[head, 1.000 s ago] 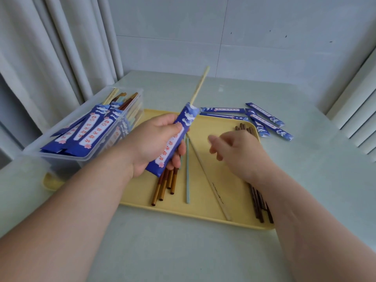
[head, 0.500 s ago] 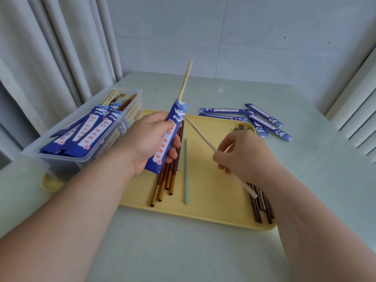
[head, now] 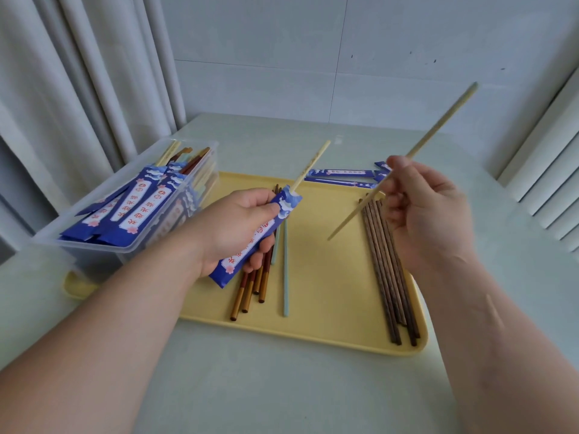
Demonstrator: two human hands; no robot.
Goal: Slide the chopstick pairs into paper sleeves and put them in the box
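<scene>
Slanting through right fingers (head: 396, 166): chopstick (head: 441, 120)

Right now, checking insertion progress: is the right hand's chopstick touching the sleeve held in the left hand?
Apart. Head view: bare tray shows between the chopstick tip and the sleeve.

Pale table (head: 282, 386), yellow tray (head: 329, 333) (blue sleeves (head: 341, 173) behind)

The right hand (head: 429, 214) has come up off the yellow tray (head: 329, 308) with the pale chopstick (head: 438, 133) it was reaching for a second ago. It now pinches the stick, swung so the far end points to the upper right of the frame (the lower tip, lately almost at the mouth of the blue sleeve (head: 250, 245), now hangs apart from it). The left hand (head: 238, 227) has tilted that sleeve rightward again.
</scene>
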